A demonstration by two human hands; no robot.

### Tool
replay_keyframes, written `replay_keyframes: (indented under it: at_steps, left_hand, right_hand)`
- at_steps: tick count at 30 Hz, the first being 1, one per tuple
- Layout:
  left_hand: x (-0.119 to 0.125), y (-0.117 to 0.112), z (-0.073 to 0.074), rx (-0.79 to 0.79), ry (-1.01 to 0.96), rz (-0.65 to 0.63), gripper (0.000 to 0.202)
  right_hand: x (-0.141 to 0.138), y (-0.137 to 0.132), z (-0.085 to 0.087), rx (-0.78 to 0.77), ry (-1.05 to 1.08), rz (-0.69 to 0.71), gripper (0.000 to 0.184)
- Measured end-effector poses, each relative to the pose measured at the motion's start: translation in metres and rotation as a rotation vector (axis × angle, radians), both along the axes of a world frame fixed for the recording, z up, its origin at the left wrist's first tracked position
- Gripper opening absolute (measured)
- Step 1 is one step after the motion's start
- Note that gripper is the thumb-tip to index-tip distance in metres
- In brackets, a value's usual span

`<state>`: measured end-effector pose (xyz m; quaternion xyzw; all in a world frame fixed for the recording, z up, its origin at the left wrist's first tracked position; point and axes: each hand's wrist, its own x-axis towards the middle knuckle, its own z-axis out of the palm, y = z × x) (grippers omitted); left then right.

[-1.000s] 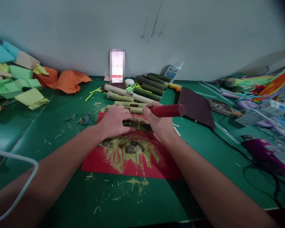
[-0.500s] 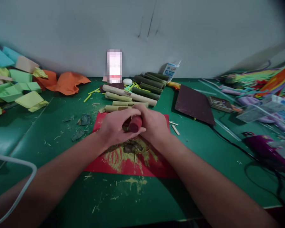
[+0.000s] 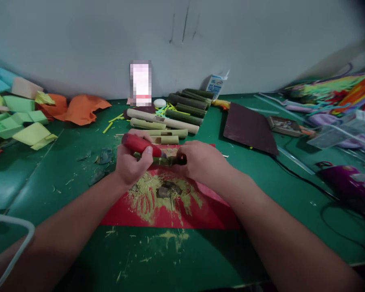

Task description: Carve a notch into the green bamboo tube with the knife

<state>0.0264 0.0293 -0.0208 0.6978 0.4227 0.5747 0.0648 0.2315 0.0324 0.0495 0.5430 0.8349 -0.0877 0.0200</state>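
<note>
My left hand (image 3: pixel 130 164) is closed round a red-handled tool (image 3: pixel 139 144), whose handle sticks out up and to the left. My right hand (image 3: pixel 202 162) pinches the right end of a dark green bamboo piece (image 3: pixel 168 161), held level between both hands. The tool's working end lies against the bamboo's left part and is mostly hidden by my fingers. Both hands hover over a red sheet (image 3: pixel 213 211) covered with yellowish shavings (image 3: pixel 146 194).
Several cut bamboo sections (image 3: pixel 170 119), pale and dark, lie just behind the hands. A dark sheet (image 3: pixel 249 129) lies to the right, a purple tool (image 3: pixel 343 182) with a black cord beyond it. Coloured paper (image 3: pixel 21 119) is piled at left. A white cable (image 3: pixel 15 247) crosses the bottom-left corner.
The red-handled tool has passed from my right hand to my left, its handle swinging from right to left. My right hand now grips the bamboo piece that the left held.
</note>
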Motion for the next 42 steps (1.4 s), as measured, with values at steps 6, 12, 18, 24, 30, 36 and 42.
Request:
replay_keyframes:
  at_steps: [6, 12, 18, 24, 30, 36, 42]
  left_hand:
    - [0.0, -0.007, 0.009, 0.133, 0.02, -0.083, 0.012]
    - [-0.005, -0.013, 0.006, 0.05, 0.075, -0.073, 0.014]
    - [-0.008, -0.01, 0.001, 0.003, 0.136, -0.046, 0.021]
    - [-0.006, -0.008, 0.013, -0.048, 0.121, -0.151, 0.012]
    - [-0.001, -0.008, 0.027, -0.229, 0.092, -0.187, 0.007]
    - [0.005, -0.009, 0.027, -0.352, 0.108, -0.143, 0.011]
    - [0.0, -0.009, 0.025, -0.376, 0.22, -0.274, 0.013]
  right_hand:
    - [-0.007, 0.0, -0.01, 0.003, 0.117, 0.001, 0.017]
    - [-0.009, -0.003, -0.023, 0.009, 0.26, 0.038, 0.015]
    - [-0.008, -0.003, -0.027, -0.017, 0.314, 0.04, 0.022]
    - [-0.009, -0.002, -0.028, -0.007, 0.3, 0.046, 0.017]
    - [-0.009, -0.001, -0.026, -0.042, 0.301, 0.067, 0.023]
    - [-0.007, -0.003, -0.029, -0.031, 0.352, 0.057, 0.025]
    - [-0.003, -0.007, -0.039, 0.061, 0.309, 0.105, 0.025]
